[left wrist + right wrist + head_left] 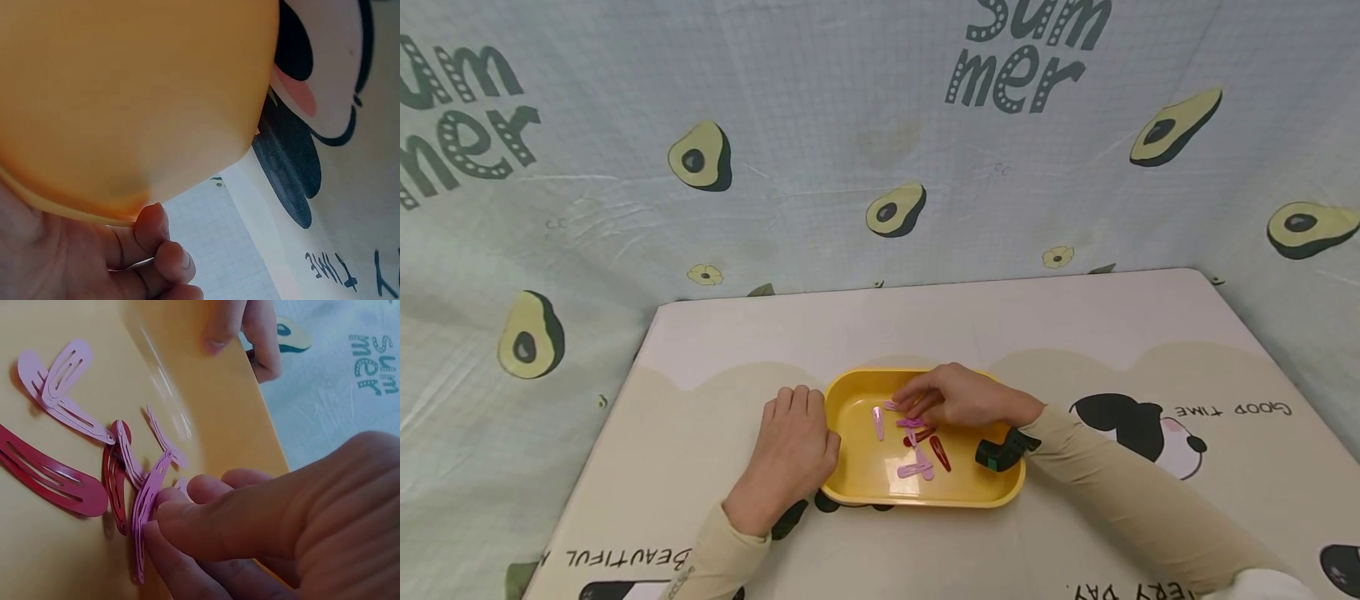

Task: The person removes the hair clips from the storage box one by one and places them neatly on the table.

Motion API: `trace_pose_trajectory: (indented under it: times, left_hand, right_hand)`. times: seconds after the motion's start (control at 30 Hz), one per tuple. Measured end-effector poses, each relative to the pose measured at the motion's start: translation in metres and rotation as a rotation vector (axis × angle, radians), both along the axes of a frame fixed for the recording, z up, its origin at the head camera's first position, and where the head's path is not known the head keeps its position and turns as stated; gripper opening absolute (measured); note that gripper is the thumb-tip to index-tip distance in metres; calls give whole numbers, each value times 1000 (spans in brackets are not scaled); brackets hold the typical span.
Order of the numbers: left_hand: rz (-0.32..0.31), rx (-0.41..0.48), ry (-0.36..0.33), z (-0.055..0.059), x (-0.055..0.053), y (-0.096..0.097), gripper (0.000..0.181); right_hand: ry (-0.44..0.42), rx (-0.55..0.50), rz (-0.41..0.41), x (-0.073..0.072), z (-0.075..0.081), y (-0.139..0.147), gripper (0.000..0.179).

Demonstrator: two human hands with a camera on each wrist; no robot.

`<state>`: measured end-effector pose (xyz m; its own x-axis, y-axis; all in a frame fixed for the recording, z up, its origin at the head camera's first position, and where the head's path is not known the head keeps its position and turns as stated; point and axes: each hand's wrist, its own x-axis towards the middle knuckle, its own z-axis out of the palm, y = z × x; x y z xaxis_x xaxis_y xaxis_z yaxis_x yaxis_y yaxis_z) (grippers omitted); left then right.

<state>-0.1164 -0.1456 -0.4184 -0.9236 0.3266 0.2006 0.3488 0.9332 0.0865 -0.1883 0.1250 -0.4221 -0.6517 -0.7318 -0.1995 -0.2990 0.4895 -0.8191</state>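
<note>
Two digits of my right hand (966, 396) pinch a purple clip (145, 503) in the yellow tray (865, 483), among pink clips (53, 400) and red clips (87, 497); my left hand (793, 442) grips the tray's left rim. I'd hold that rim steady and lift straight up, slowly, lest the overlapping neighbours snag.

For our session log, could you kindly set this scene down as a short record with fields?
left hand: holds the yellow tray at its left end
right hand: in the tray, touching a purple clip; whether pinched is unclear
other contents: pink clips, red clips
surface: printed cover under the tray
backdrop: avocado-print sheet
</note>
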Motion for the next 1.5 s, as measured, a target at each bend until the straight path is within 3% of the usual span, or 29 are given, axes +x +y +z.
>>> trace_pose_trajectory:
  times: [0.97,1.5]
  left_hand:
    - [1,19,-50,3,-1,1,16]
    - [17,17,-80,1,1,0,16]
  right_hand:
    - [227,127,94,-1,3,1,28]
    - [133,33,102,-3,-1,2,25]
